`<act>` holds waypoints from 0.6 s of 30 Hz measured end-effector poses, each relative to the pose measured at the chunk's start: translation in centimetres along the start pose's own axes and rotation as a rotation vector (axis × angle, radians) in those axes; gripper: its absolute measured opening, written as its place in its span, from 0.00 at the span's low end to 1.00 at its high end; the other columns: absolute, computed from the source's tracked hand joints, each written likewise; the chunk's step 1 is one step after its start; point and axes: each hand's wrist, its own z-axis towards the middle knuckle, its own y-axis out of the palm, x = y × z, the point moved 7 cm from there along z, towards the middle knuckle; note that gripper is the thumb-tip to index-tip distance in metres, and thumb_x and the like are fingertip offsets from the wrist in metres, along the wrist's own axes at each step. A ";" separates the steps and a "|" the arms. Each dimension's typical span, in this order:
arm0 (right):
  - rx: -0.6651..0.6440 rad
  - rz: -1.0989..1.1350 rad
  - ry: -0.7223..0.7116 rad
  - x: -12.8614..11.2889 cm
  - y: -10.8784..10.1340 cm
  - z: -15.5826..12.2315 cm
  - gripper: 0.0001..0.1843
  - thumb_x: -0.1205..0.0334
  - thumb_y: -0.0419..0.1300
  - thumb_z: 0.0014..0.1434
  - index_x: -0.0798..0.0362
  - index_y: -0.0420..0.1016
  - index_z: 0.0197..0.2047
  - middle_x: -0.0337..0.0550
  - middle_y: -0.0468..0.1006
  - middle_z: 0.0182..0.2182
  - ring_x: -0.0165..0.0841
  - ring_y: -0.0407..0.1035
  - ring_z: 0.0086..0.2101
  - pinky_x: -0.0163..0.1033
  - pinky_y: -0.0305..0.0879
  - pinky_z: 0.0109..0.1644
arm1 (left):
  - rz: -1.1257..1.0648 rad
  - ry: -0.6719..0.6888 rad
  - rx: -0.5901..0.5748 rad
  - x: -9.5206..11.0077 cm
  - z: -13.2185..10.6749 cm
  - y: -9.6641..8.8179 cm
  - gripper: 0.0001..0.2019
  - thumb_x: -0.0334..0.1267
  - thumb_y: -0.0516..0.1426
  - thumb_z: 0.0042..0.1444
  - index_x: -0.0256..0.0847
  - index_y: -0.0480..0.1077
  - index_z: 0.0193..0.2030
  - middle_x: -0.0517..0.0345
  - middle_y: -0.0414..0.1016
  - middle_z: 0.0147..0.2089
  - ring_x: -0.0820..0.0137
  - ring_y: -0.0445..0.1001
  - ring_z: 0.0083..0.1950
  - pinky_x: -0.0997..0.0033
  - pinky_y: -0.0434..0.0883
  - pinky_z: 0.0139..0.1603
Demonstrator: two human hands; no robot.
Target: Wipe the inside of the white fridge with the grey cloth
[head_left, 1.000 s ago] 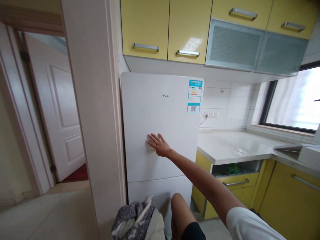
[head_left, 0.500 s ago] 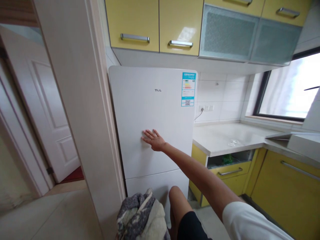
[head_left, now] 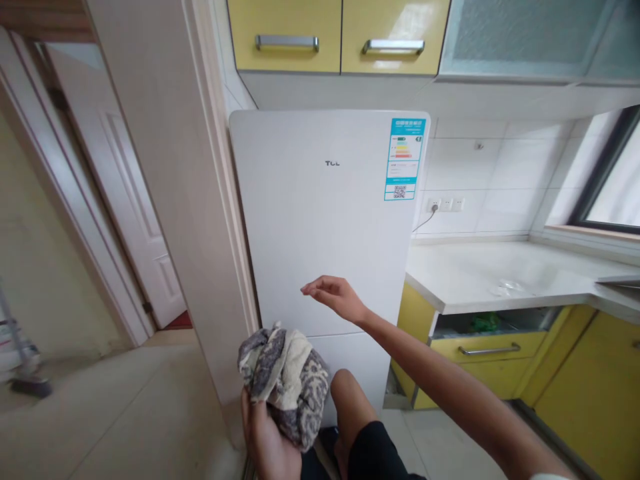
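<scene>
A white two-door fridge (head_left: 325, 220) stands shut in front of me, with a blue energy label (head_left: 404, 159) at its upper right corner. My right hand (head_left: 334, 295) hovers just off the upper door near its bottom edge, fingers loosely extended and empty. My left hand (head_left: 267, 437) is low at the bottom of the view, closed round a bunched grey and cream patterned cloth (head_left: 285, 377). My bent knee (head_left: 350, 400) shows beside the cloth.
Yellow wall cabinets (head_left: 340, 33) hang above the fridge. A white counter (head_left: 500, 277) runs right of it over yellow drawers (head_left: 480, 350), one partly open. A door frame post (head_left: 165, 193) stands left, with a white door (head_left: 120, 193) and a broom (head_left: 25, 373) beyond.
My right hand has lifted off the fridge door and dropped lower, fingers curling. My left hand has raised the cloth into view. The view has moved closer to the fridge.
</scene>
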 end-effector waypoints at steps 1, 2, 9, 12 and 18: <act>0.037 0.185 0.081 0.1 -0.4 -1.1 0.11 0.53 0.67 0.59 0.51 0.81 0.37 0.46 0.86 0.41 0.36 0.79 0.44 0.47 0.73 0.55 | -0.020 -0.011 0.037 0.2 -0.4 0.5 0.27 0.54 0.64 0.48 0.48 0.74 0.55 0.57 0.81 0.47 0.59 0.80 0.49 0.62 0.77 0.45; 0.068 0.346 0.147 0.2 -0.8 -2.3 0.11 0.53 0.70 0.55 0.51 0.81 0.35 0.44 0.86 0.39 0.35 0.79 0.42 0.45 0.73 0.54 | -0.036 -0.009 0.062 0.5 -0.7 1.0 0.26 0.52 0.64 0.48 0.48 0.74 0.54 0.57 0.80 0.47 0.59 0.79 0.49 0.63 0.77 0.45; 0.164 0.708 0.342 0.1 -4.1 -8.2 0.15 0.53 0.77 0.48 0.51 0.82 0.35 0.40 0.85 0.35 0.29 0.78 0.36 0.36 0.73 0.47 | -0.108 0.094 0.063 -0.4 -2.2 5.5 0.26 0.44 0.63 0.46 0.47 0.73 0.55 0.53 0.79 0.52 0.58 0.77 0.54 0.62 0.75 0.50; 0.190 0.609 0.335 0.0 -5.6 -9.8 0.16 0.51 0.76 0.49 0.50 0.82 0.37 0.41 0.85 0.36 0.31 0.78 0.38 0.38 0.73 0.49 | -0.097 0.108 0.025 -1.2 -2.7 7.8 0.27 0.45 0.63 0.48 0.48 0.71 0.57 0.51 0.77 0.57 0.57 0.77 0.56 0.59 0.74 0.54; 0.006 0.122 0.194 -1.4 -5.8 -13.1 0.19 0.52 0.67 0.62 0.43 0.79 0.56 0.45 0.78 0.58 0.37 0.72 0.57 0.47 0.68 0.65 | -0.010 0.303 -0.104 -1.8 -4.3 11.5 0.27 0.48 0.63 0.56 0.46 0.68 0.62 0.47 0.73 0.64 0.57 0.73 0.64 0.62 0.72 0.61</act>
